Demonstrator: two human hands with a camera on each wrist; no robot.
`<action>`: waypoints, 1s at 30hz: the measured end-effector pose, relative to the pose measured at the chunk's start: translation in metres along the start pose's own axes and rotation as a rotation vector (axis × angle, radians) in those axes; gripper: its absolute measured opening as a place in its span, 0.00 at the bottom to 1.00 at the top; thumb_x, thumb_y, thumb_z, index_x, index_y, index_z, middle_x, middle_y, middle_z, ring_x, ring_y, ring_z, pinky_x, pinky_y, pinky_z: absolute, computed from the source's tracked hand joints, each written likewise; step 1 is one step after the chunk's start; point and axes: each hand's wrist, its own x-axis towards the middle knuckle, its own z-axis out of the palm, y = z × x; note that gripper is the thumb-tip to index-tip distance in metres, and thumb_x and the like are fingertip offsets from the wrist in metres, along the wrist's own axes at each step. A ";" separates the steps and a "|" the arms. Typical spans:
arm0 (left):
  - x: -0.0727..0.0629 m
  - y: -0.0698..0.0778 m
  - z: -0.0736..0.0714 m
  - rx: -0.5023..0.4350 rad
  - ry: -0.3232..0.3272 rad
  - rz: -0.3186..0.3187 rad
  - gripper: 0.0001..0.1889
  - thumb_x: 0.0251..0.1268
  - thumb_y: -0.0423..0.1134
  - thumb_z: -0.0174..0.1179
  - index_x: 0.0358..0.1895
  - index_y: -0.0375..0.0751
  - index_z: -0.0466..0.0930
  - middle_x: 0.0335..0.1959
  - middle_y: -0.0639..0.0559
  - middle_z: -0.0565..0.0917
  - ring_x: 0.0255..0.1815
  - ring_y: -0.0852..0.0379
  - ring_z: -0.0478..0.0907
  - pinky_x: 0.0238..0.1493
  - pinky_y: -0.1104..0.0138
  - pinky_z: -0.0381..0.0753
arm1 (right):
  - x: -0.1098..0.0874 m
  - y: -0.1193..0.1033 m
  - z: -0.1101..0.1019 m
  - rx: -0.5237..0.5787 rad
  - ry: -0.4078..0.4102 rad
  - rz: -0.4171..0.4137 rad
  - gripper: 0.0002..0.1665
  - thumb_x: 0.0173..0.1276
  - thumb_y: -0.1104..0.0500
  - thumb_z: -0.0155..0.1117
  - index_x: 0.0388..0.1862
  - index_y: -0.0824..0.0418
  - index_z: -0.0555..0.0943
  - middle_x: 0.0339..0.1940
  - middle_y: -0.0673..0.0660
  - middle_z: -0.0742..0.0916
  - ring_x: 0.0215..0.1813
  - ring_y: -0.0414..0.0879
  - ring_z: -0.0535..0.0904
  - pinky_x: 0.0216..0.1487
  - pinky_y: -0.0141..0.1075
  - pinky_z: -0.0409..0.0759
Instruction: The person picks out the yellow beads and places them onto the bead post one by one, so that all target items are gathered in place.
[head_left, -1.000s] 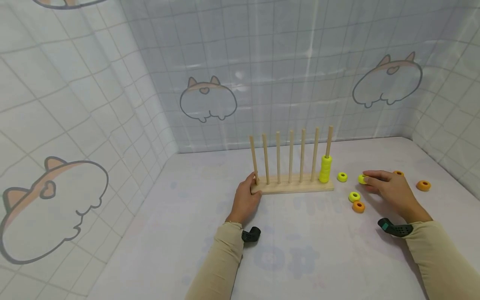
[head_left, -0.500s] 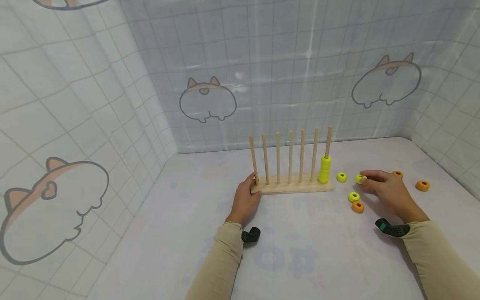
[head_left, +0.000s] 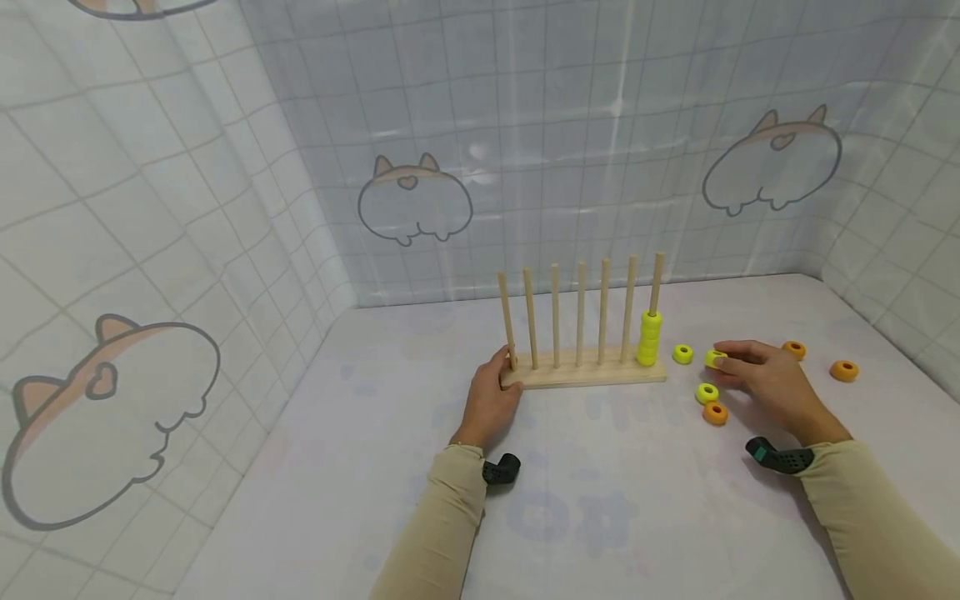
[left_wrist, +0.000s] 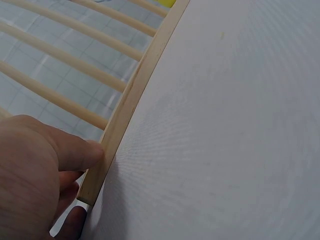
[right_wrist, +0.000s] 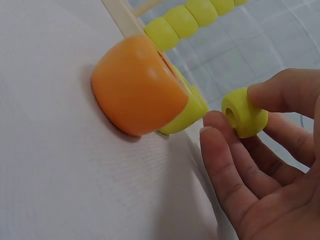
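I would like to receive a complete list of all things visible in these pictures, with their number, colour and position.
Wooden base: one, pale wood, on the table
Pegs: seven, pale wood, upright in a row on the base
Stacked beads: at least four, yellow, on the rightmost peg
Loose yellow beads: two, yellow, right of the base
Held bead: one, yellow, in the right grip
Orange beads: three, orange, on the table's right side
Table: one, whitish, beneath everything
Backdrop: three sides, white-grey tile pattern, around the table
Cartoon animals: four, outlined grey, on the backdrop
Wrist devices: two, black, one per wrist
Sleeves: two, beige, both arms
Left grip (hand): one, on the base's left end
Right grip (hand): one, pinching the held bead
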 end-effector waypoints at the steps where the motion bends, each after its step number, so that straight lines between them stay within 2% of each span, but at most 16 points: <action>1: 0.000 0.000 0.000 -0.002 0.001 0.002 0.35 0.64 0.29 0.62 0.76 0.39 0.63 0.62 0.41 0.79 0.67 0.44 0.70 0.67 0.52 0.69 | 0.000 0.000 0.000 -0.002 -0.001 0.003 0.37 0.76 0.41 0.56 0.72 0.66 0.69 0.65 0.68 0.76 0.43 0.34 0.83 0.43 0.22 0.78; 6: 0.000 0.000 0.000 -0.015 0.002 0.000 0.35 0.64 0.29 0.62 0.76 0.38 0.63 0.62 0.41 0.79 0.67 0.43 0.69 0.68 0.52 0.69 | 0.000 -0.002 0.001 -0.025 -0.015 0.012 0.38 0.76 0.39 0.56 0.72 0.65 0.69 0.67 0.67 0.76 0.44 0.33 0.83 0.56 0.40 0.80; 8: 0.000 0.001 -0.001 -0.017 0.003 -0.001 0.35 0.64 0.29 0.62 0.76 0.38 0.63 0.63 0.41 0.79 0.67 0.43 0.69 0.67 0.52 0.69 | 0.000 -0.002 0.001 -0.026 -0.017 0.014 0.39 0.76 0.39 0.56 0.73 0.64 0.69 0.68 0.67 0.76 0.44 0.32 0.83 0.59 0.48 0.78; 11: -0.001 0.002 -0.001 -0.014 0.006 -0.001 0.35 0.64 0.29 0.62 0.76 0.38 0.64 0.63 0.41 0.79 0.67 0.43 0.69 0.67 0.51 0.70 | 0.000 -0.003 0.001 -0.018 -0.016 0.015 0.39 0.75 0.39 0.56 0.73 0.64 0.69 0.68 0.67 0.75 0.44 0.31 0.82 0.63 0.55 0.75; 14: -0.001 0.002 -0.001 -0.012 0.009 0.000 0.35 0.64 0.29 0.62 0.75 0.38 0.64 0.62 0.40 0.79 0.66 0.43 0.70 0.66 0.51 0.71 | 0.000 -0.004 0.002 0.000 -0.020 0.011 0.39 0.75 0.39 0.56 0.73 0.64 0.69 0.69 0.67 0.74 0.45 0.32 0.82 0.65 0.58 0.72; 21: 0.000 -0.001 0.001 -0.005 0.008 0.002 0.35 0.64 0.29 0.62 0.75 0.38 0.64 0.62 0.40 0.79 0.66 0.43 0.70 0.67 0.52 0.70 | -0.001 -0.006 0.004 -0.017 -0.042 -0.012 0.39 0.75 0.38 0.56 0.73 0.63 0.69 0.69 0.66 0.75 0.48 0.34 0.81 0.63 0.52 0.75; 27: 0.001 -0.004 0.002 -0.003 0.009 0.005 0.35 0.64 0.29 0.62 0.76 0.38 0.64 0.62 0.41 0.79 0.66 0.44 0.70 0.67 0.52 0.70 | -0.002 -0.011 0.007 -0.021 -0.046 -0.016 0.38 0.76 0.39 0.55 0.73 0.63 0.69 0.67 0.66 0.76 0.48 0.35 0.82 0.64 0.58 0.71; 30: 0.001 -0.004 0.002 -0.003 0.008 0.007 0.35 0.65 0.30 0.61 0.76 0.38 0.63 0.62 0.40 0.79 0.66 0.44 0.70 0.67 0.53 0.70 | -0.003 -0.014 0.007 -0.024 -0.046 -0.017 0.37 0.76 0.40 0.54 0.74 0.63 0.68 0.67 0.66 0.76 0.47 0.34 0.82 0.62 0.53 0.74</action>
